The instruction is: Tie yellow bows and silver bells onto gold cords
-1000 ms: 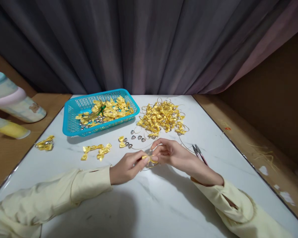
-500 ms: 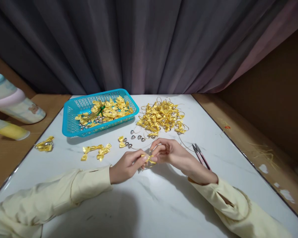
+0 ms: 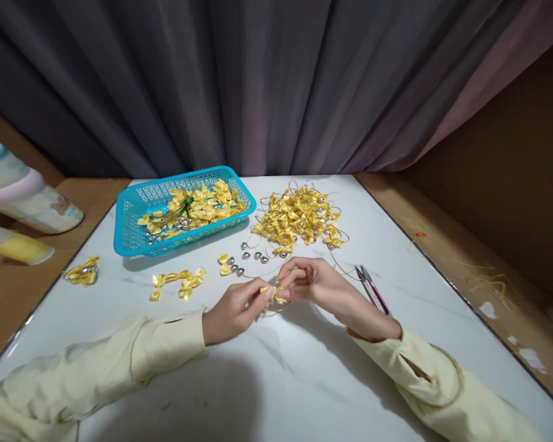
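Note:
Between my two hands is a small yellow ribbon bow (image 3: 276, 293) with a thin gold cord looping below it. My left hand (image 3: 236, 310) pinches the bow's left side between thumb and fingers. From the other side, my right hand (image 3: 317, 287) pinches it near the right loop, its fingers curled above. A small silver piece seems to sit at the bow's middle, partly hidden by fingertips. Just beyond my hands lie several silver bells (image 3: 260, 256) and a loose yellow bow (image 3: 224, 264). A thread snipper (image 3: 372, 290) rests right of my right hand.
A blue plastic basket (image 3: 133, 236) holds yellow bows and silver bells. Beside it is a heap of corded bows (image 3: 299, 215). More bows (image 3: 179, 281) and a bundle (image 3: 83, 270) lie at left. A tumbler (image 3: 32, 190) and a yellow-filled tube (image 3: 18, 244) stand off the table's left edge.
My fingers have shifted slightly on the bow, so more of it shows between them. Both hands stay in nearly the same place.

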{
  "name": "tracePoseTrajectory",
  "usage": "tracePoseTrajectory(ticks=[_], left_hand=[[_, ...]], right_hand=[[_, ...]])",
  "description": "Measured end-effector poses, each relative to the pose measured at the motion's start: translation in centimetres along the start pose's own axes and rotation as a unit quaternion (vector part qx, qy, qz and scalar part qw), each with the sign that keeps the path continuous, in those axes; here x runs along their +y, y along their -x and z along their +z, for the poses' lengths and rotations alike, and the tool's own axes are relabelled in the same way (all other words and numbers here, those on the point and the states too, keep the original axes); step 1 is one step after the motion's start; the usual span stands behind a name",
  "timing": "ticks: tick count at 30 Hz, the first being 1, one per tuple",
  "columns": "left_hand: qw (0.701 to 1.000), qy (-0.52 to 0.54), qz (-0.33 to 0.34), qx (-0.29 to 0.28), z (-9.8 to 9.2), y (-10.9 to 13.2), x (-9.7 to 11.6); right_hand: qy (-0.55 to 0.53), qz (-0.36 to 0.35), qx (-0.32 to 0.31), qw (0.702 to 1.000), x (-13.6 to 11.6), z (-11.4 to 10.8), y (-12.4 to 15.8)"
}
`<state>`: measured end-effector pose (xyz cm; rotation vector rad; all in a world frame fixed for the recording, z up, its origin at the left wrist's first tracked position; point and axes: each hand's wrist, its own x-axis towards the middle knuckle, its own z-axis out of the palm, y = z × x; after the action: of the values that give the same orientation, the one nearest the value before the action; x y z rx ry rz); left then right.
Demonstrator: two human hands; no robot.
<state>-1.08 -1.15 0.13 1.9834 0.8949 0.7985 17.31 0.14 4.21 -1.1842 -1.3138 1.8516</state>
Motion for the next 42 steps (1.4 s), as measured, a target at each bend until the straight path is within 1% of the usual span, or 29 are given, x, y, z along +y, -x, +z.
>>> tracePoseTrajectory(ticks=[6,11,13,15,17,18,20,22,25,28,31,33,37,42], left_hand=[[1.000,-0.017,0.001,-0.001,0.0,0.0,0.1],[1.000,-0.018,-0.012,0.002,0.0,0.0,0.1],[1.000,-0.016,-0.010,-0.001,0.0,0.0,0.1],[1.000,-0.015,-0.007,-0.003,0.0,0.0,0.1],[1.000,-0.016,-0.002,-0.005,-0.1,0.0,0.2],[1.000,-0.016,0.001,-0.007,-0.1,0.0,0.2],[1.000,-0.018,0.006,-0.015,-0.1,0.1,0.2],[1.000,-0.020,0.011,-0.021,-0.1,0.1,0.2],[0.999,-0.022,0.013,-0.019,-0.1,0.1,0.1],[1.000,-0.019,0.006,-0.018,0.0,0.1,0.2],[1.000,-0.016,-0.004,-0.016,0.0,0.1,0.2],[1.000,-0.019,-0.010,-0.012,0.0,0.0,0.2],[0.999,-0.029,-0.024,0.001,-0.1,-0.1,0.1],[0.999,-0.035,-0.027,0.006,0.0,-0.2,0.1]], right_hand=[[0.045,0.025,-0.015,0.999,-0.9,-0.4,-0.2],[0.099,0.029,-0.066,0.992,-1.5,-2.2,-0.6],[0.149,0.036,-0.089,0.984,-1.1,-2.8,-0.8],[0.184,0.052,-0.130,0.973,-0.3,-2.8,-1.1],[0.189,0.054,-0.159,0.967,0.7,-2.5,-1.4],[0.187,0.048,-0.158,0.968,1.1,-2.2,-1.5],[0.188,0.032,-0.124,0.974,1.6,-1.6,-1.8],[0.184,0.013,-0.070,0.980,1.3,-1.2,-1.9],[0.156,-0.025,0.017,0.987,-0.2,-1.2,-1.6],[0.083,-0.096,0.064,0.990,-2.1,-1.8,-1.0],[-0.009,-0.164,0.080,0.983,-4.0,-2.8,-0.8],[-0.033,-0.189,0.106,0.976,-5.4,-3.5,-1.0],[-0.015,-0.226,0.183,0.957,-8.6,-4.6,-1.5],[0.009,-0.238,0.236,0.942,-12.3,-4.7,-0.8]])
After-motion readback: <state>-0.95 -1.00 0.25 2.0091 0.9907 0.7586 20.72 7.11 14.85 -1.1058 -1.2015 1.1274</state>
